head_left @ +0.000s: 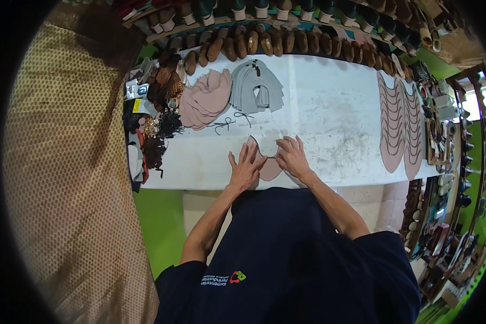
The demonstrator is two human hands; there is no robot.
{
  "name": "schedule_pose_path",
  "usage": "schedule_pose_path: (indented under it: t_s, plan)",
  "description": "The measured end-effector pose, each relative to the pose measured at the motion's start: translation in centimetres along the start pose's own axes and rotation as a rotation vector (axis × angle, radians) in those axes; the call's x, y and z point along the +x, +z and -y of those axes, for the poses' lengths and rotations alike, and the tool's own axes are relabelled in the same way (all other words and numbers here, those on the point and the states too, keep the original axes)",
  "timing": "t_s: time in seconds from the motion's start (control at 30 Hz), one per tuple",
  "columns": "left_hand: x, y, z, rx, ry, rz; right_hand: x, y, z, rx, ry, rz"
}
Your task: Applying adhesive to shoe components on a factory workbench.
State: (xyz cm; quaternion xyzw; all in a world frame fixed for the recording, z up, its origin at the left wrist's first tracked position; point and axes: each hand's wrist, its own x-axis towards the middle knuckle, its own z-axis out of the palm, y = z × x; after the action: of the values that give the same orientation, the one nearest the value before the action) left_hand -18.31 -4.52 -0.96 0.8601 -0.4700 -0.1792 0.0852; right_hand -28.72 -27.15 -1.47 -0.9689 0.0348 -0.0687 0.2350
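Note:
A pinkish leather shoe upper piece [270,170] with a curved dark edge lies near the table's front edge, partly hidden under both hands. My left hand [247,170] holds its left side, outer fingers spread, with the thumb side at the curved edge. On the other side, my right hand [293,160] has bent fingers and grips the same edge close to the left fingertips. What the thumbs do beneath is too small to make out. Beyond the hands lie a fanned stack of pink pieces [205,101] and a fanned stack of grey U-shaped pieces [256,86].
Two overlapping rows of pink upper pieces [392,129] lie at the table's right. Black cords [224,126] sit beyond my left hand. Dark trimmings [156,146] pile up at the left end. Brown shoe lasts [252,43] line the back, below a shelf of shoes. A patterned curtain [75,162] hangs left.

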Motion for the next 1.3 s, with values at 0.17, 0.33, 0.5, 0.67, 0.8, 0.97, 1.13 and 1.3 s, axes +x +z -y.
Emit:
schedule_pose_path:
  t_s: [0.17, 0.33, 0.5, 0.67, 0.8, 0.97, 1.13, 1.3]
  plan:
    - [-0.2, 0.7, -0.8, 0.074, -0.026, -0.039, 0.3, -0.4, -0.4, 0.037, 0.030, 0.014]
    - [-0.4, 1.7, -1.2, 0.036, -0.039, -0.167, -0.4, -1.0, -0.7, 0.103, 0.005, -0.013]
    - [-0.5, 1.4, -1.6, 0.054, -0.080, -0.087, -0.5, -0.1, -1.2, 0.107, 0.006, -0.019]
    - [-0.4, 1.8, -1.6, 0.052, -0.094, -0.104, 0.4, -0.5, -1.2, 0.122, -0.007, 0.020]
    - [-0.4, 1.9, -1.7, 0.028, -0.092, -0.120, 0.6, -0.8, -1.2, 0.120, -0.004, 0.057]
    - [0.0, 1.5, -2.2, -0.006, -0.087, -0.130, 0.8, -0.6, -1.6, 0.084, -0.038, 0.061]
    - [-0.2, 1.6, -2.5, -0.019, -0.091, -0.120, 1.1, -0.8, -1.6, 0.128, 0.008, 0.073]
    - [-0.3, 1.7, -2.6, 0.010, -0.083, -0.105, 1.3, -0.9, -1.5, 0.128, 0.007, 0.070]
